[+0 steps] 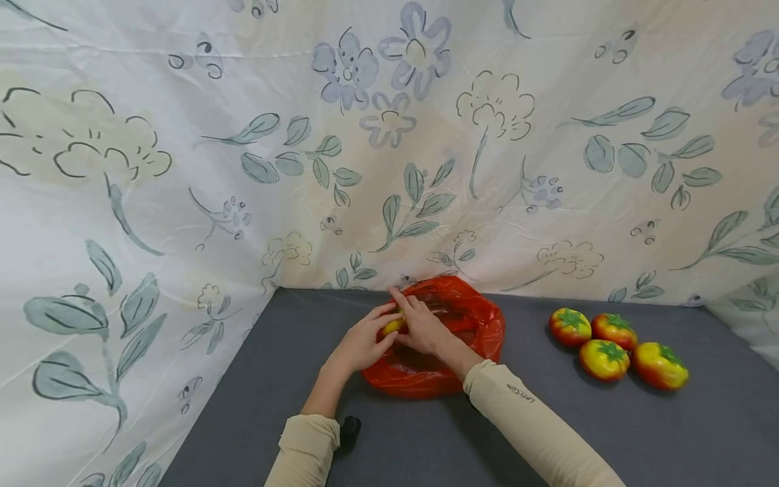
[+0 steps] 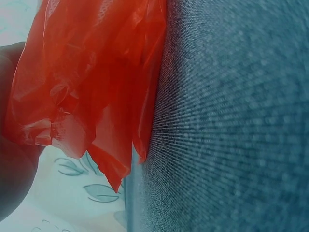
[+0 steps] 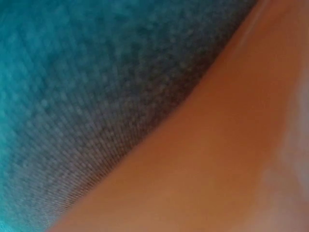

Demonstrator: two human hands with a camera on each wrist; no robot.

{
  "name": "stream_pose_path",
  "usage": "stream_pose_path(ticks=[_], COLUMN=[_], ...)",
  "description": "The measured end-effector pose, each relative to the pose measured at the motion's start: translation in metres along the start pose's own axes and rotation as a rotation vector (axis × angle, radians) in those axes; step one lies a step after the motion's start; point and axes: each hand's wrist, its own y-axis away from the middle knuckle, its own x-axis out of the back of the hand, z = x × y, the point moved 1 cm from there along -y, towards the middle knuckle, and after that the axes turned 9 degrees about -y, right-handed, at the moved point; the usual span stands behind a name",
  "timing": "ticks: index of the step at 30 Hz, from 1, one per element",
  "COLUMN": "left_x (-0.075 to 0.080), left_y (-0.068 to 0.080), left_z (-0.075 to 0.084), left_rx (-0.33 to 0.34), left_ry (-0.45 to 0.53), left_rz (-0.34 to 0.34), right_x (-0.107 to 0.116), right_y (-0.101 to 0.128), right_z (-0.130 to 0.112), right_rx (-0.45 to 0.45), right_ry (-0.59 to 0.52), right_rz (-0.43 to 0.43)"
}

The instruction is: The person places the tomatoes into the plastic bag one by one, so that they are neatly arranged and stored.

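A red plastic bag (image 1: 475,314) lies with its mouth open at the middle of the dark table. Over its left side, both hands meet around a yellow tomato-like fruit (image 1: 392,327), mostly hidden by the fingers. My left hand (image 1: 364,341) holds the fruit from the left. From the right, my right hand (image 1: 426,329) grips it too, with its index finger stretched out toward the back. In the left wrist view, the bag's crinkled side (image 2: 91,72) hangs in front of the left hand (image 2: 17,169). Only bare skin and table cloth fill the right wrist view.
To the right, several red-and-yellow tomato-like fruits (image 1: 604,360) with green leafy tops sit grouped on the dark table (image 1: 548,433). A small black object (image 1: 349,433) shows beside the left sleeve. Behind the table hangs a floral curtain (image 1: 389,223).
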Motion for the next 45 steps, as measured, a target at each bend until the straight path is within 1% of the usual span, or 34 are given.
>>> stream_pose_path(ticks=[8, 13, 17, 22, 27, 32, 36, 41, 45], left_x=[-0.001, 0.002, 0.002, 0.001, 0.0, -0.001, -0.001, -0.001, 0.0], left_y=[0.0, 0.0, -0.001, -0.002, 0.0, 0.002, 0.003, 0.003, 0.003], left_z=[0.0, 0.0, 0.0, 0.0, 0.001, 0.001, 0.001, 0.002, 0.003], left_rx=[-0.001, -0.004, -0.006, -0.001, -0.001, -0.001, 0.002, 0.003, 0.003], left_ry=[0.002, 0.012, 0.008, 0.005, 0.007, 0.018, 0.016, 0.015, 0.011], left_rz=[-0.001, 0.003, -0.005, -0.003, 0.012, 0.025, 0.026, 0.024, 0.02], right_x=[-0.002, 0.001, 0.005, 0.014, 0.021, 0.023, 0.026, 0.031, 0.038], right_y=[0.0, 0.002, 0.005, 0.01, 0.014, 0.016, 0.017, 0.021, 0.023], right_z=[0.001, 0.003, 0.005, 0.008, 0.01, 0.014, 0.016, 0.017, 0.017], right_rx=[0.007, -0.023, -0.055, -0.07, -0.046, -0.033, -0.049, -0.073, -0.104], right_ry=[-0.001, 0.007, 0.04, 0.082, 0.119, 0.154, 0.157, 0.154, 0.126], right_rz=[0.014, 0.005, 0.007, 0.038, 0.067, 0.097, 0.119, 0.175, 0.229])
